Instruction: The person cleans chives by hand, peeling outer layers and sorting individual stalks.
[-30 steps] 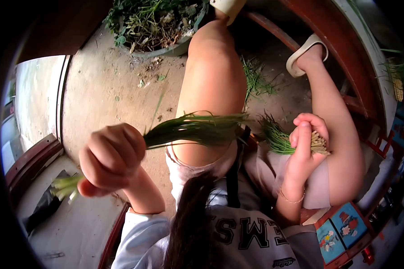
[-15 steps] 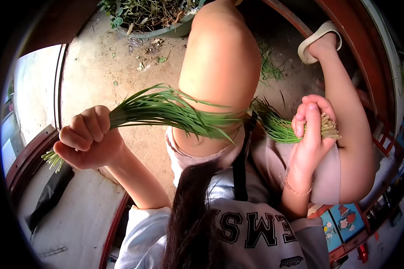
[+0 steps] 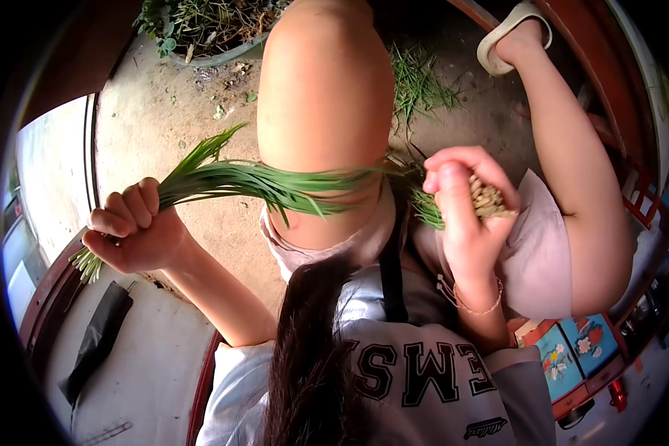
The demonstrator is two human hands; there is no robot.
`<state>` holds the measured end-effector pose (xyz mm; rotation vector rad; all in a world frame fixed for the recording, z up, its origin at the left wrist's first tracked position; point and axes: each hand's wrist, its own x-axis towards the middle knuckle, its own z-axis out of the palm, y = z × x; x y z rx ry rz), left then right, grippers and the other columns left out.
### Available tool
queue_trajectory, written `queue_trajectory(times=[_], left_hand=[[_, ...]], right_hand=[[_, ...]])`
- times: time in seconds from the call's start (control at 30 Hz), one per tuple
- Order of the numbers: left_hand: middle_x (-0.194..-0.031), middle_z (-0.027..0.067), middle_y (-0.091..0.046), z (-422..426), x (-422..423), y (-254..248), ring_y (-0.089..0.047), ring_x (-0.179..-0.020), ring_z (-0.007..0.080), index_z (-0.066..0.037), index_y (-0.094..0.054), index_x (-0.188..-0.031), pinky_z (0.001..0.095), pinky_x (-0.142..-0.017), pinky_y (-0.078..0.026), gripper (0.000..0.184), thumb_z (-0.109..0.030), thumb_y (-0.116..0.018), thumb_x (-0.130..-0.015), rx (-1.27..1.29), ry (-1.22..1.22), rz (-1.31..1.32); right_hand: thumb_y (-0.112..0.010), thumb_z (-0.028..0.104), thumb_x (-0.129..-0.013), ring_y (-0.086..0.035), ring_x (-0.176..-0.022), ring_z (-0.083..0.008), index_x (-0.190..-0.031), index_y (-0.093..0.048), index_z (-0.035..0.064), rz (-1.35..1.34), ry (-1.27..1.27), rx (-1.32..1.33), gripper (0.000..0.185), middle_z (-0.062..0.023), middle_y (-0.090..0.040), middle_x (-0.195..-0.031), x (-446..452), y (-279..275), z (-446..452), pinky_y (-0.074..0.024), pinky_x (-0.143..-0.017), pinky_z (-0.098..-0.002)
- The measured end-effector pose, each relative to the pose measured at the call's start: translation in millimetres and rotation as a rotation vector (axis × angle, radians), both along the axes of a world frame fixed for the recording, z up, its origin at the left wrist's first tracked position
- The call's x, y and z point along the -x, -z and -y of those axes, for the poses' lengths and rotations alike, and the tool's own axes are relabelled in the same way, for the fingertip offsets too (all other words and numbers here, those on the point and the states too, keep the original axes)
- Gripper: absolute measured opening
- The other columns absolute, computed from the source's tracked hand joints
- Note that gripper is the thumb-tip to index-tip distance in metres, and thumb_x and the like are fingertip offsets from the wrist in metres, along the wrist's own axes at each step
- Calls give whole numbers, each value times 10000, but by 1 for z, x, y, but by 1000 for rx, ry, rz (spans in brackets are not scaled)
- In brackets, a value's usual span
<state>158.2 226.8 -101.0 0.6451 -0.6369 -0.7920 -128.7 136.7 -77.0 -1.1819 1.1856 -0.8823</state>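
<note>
My left hand (image 3: 132,227) is closed round a bunch of long green stalks (image 3: 264,182). Their pale cut ends stick out below the fist at the left, and the green blades stretch right across my bare thigh. My right hand (image 3: 472,208) grips a second bunch, whose pale, thick ends (image 3: 489,201) show beside the thumb. The green part of this bunch (image 3: 426,208) hangs out at the left of the hand, partly hidden by the fingers. The two hands are well apart.
Loose green blades (image 3: 416,85) lie on the concrete floor (image 3: 156,119) beyond my knees. A round tub (image 3: 223,53) of plant scraps stands at the top left. A black object (image 3: 98,334) lies at the lower left. Blue flowered boxes (image 3: 557,353) are at the lower right.
The left bunch now lies more spread out, with some blades pointing upward. My right hand has shifted left and turned its bunch, so the pale ends face the camera more.
</note>
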Motion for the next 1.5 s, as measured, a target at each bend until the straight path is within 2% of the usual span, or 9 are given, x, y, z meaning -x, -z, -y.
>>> queue_trajectory(times=[0.27,0.37,0.5,0.6,0.67,0.83,0.97,1.37,1.5], left_hand=[[-466,-29,-239,-2,-1,-5,-139,-399,79,-105,-343,-534,261,-434,-149,402,-308,-307,-879,-15,-23,5],[-463,-27,-251,1,7,-23,-144,-369,67,-87,-400,-566,252,-406,-138,374,-267,-330,-887,-188,-122,34],[-499,-33,-247,43,57,-70,-145,-366,44,-81,-332,-673,207,-374,-134,257,-199,-331,-901,-410,94,48],[-521,-42,-294,84,95,-96,-218,-381,23,-53,-406,-727,202,-329,-155,150,-155,-411,-837,-519,297,134],[-621,38,-520,112,127,-127,-337,-422,17,12,-531,-791,166,-384,-251,112,-90,-490,-773,-629,360,229],[-700,54,-598,185,185,-172,-435,-514,35,20,-583,-797,152,-469,-311,119,-88,-535,-789,-252,539,560],[-715,19,-604,205,214,-169,-540,-664,66,8,-602,-769,189,-614,-430,41,-17,-606,-737,-139,509,607],[-623,15,-579,205,221,-121,-500,-603,29,21,-597,-758,192,-526,-415,128,-45,-655,-666,-342,618,502],[-595,16,-559,207,218,-115,-470,-568,28,23,-589,-745,204,-494,-396,98,-35,-623,-673,-300,599,516]], right_hand=[[-462,170,-861,-359,-466,-41,-786,-535,8,281,270,-134,193,-5,-459,-583,21,-3,19,-267,-416,-168],[-422,243,-880,-325,-473,-68,-841,-489,35,547,310,-306,222,-1,-397,-602,37,-21,29,-281,-475,-204],[-408,255,-887,-311,-495,-73,-823,-456,52,816,239,-325,218,1,-359,-638,54,-52,41,-282,-493,-205],[-416,268,-884,-312,-530,-77,-809,-449,60,795,261,-290,224,-3,-351,-645,59,-85,51,-288,-509,-209],[-418,287,-883,-358,-586,-96,-824,-455,65,773,173,-227,233,-12,-392,-687,68,-105,61,-337,-564,-220],[-400,340,-880,-491,-908,-186,-905,-491,53,677,66,-92,302,-102,-525,-990,80,-149,93,-406,-799,-301],[-342,344,-897,-469,-1037,-227,-952,-489,42,764,-51,-58,340,-136,-505,-1104,82,-165,121,-374,-883,-354],[-354,378,-888,-477,-1048,-248,-1028,-492,50,893,-189,-185,383,-141,-455,-1191,73,-130,132,-351,-912,-357],[-357,371,-886,-386,-1137,-241,-973,-496,79,666,-150,-124,334,-151,-425,-1214,67,-132,132,-298,-968,-396]])
